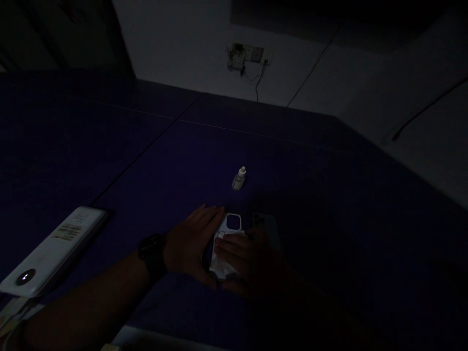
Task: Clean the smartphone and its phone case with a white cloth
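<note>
A light phone case (224,222) with a square camera cutout lies on the dark blue surface. My left hand (192,239) grips its left side, fingers at the upper corner and thumb at the lower corner. Over the case's lower part is a crumpled white wipe (220,265); my right hand (243,256) presses it down with bent fingers. Just right of the case lies a dark phone (270,226), camera lenses up, partly hidden by my right hand. Beyond them stands a small clear dropper bottle (239,181) with a white collar.
At the left lies a long white device (54,251) with a lit round display. The dark blue surface (146,131) has a seam running across it. On the far wall are sockets (252,53) with hanging cables. A dark watch (152,251) is on my left wrist. Lighting is very dim.
</note>
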The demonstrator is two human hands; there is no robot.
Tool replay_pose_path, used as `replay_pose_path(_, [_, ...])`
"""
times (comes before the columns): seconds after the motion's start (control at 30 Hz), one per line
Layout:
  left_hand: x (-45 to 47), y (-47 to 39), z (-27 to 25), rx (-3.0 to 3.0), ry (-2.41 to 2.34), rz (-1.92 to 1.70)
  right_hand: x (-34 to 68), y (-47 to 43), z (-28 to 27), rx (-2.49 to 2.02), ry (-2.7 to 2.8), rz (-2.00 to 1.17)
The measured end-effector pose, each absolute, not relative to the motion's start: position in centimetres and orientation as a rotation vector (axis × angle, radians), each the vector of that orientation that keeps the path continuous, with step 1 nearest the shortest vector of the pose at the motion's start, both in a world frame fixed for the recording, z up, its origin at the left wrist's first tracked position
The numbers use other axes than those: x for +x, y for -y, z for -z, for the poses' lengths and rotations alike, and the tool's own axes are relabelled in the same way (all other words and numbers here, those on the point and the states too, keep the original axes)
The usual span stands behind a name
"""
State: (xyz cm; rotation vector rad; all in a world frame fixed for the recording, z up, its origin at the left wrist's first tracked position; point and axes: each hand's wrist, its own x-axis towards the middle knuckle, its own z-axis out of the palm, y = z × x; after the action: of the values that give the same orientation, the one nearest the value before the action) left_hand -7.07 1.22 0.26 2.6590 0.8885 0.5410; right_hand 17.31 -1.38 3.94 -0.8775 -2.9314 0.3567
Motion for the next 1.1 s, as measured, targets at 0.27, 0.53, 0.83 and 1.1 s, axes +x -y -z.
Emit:
replay_pose_path(0.27, [-7.0, -1.2, -0.2, 2.645, -0.880, -0.555, 19.4, 0.5, -3.6, -0.775, 2.724, -0.125])
replay_pose_path(0.53, [-6.9, -1.3, -0.3, 2.626, -0.886, -0.572, 19.3, 0.2, -3.9, -0.635, 2.796, -0.138])
replay_pose_path(0.83, [-6.8, -1.3, -0.5, 2.630, -0.876, -0.539, 19.4, 0.1, -3.7, -0.777, 2.738, -0.131])
replay_pose_path(1.1, [-6.8, -1.3, -0.7, 2.610, -0.868, -0.563, 19.4, 0.0, -3.6, -0.759, 2.721, -0.099])
